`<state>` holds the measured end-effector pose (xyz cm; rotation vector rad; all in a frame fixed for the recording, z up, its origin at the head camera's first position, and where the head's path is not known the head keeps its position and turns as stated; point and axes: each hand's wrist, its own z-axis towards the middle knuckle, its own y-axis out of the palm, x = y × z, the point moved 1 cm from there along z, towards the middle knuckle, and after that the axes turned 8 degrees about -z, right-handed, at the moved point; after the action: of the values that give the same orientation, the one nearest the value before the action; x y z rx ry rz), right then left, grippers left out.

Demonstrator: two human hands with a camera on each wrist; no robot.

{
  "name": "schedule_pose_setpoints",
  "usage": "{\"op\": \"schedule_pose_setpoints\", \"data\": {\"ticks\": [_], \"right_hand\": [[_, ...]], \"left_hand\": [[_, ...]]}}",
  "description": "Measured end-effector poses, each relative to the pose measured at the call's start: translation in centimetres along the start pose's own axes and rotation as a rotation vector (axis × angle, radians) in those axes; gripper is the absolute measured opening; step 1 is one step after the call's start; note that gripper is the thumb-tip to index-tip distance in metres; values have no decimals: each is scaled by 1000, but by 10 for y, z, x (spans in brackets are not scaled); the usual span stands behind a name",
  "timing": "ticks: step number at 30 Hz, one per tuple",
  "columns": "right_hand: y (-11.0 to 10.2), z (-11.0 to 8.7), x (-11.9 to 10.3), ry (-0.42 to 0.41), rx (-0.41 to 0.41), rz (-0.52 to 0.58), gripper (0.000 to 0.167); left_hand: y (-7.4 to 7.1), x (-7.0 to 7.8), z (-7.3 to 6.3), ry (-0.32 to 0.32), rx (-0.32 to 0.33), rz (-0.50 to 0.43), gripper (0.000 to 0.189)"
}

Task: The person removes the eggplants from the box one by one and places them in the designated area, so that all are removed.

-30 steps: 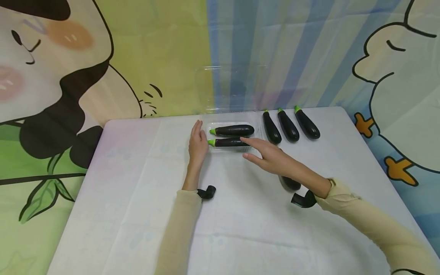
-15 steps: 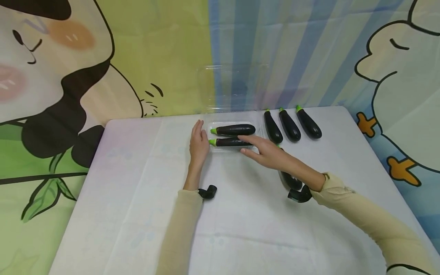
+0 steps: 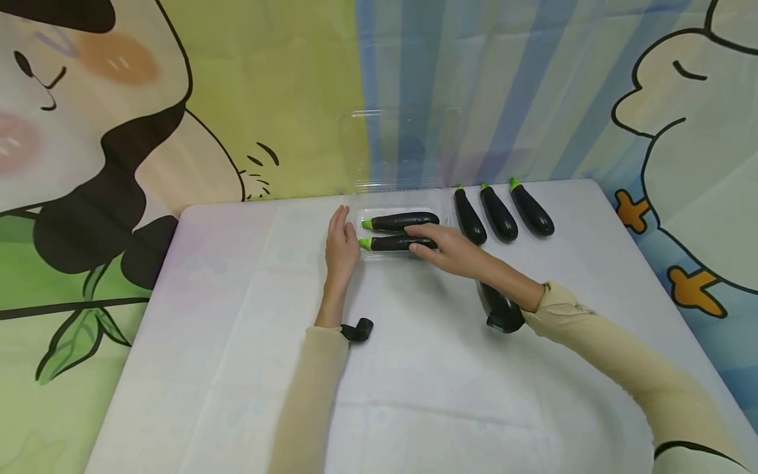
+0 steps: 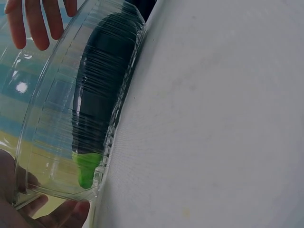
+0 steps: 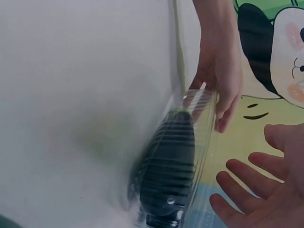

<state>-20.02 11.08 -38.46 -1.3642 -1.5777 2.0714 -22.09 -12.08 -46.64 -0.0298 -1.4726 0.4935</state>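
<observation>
Room before tray (image 3: 387, 257), lid (image 3: 405, 151) behind

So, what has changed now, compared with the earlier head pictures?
The right hand has moved a little leftward and away from the body, further over the near eggplant; it visibly grips nothing. The left hand stays at the left end of the clear container. The far eggplant inside and the three eggplants to the right also lie as before.

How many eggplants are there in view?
6: two eggplants in the clear box, three on the table beside it, and one under the right forearm, partly hidden.
</observation>
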Motion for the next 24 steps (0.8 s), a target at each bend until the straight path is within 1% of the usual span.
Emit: {"op": "schedule_pose_setpoints", "data": {"ticks": [7, 13, 19, 24], "right_hand": [[2, 16, 10, -67, 12, -23, 47], [4, 29, 11, -111, 13, -45, 48], [7, 44, 13, -111, -23, -34, 44], [12, 56, 17, -105, -61, -34, 42]], "left_hand": [[1, -2, 1, 1, 7, 2, 44], [0, -1, 2, 8, 16, 7, 43], [0, 2, 2, 15, 3, 0, 44], [0, 1, 1, 6, 3, 9, 44]]}}
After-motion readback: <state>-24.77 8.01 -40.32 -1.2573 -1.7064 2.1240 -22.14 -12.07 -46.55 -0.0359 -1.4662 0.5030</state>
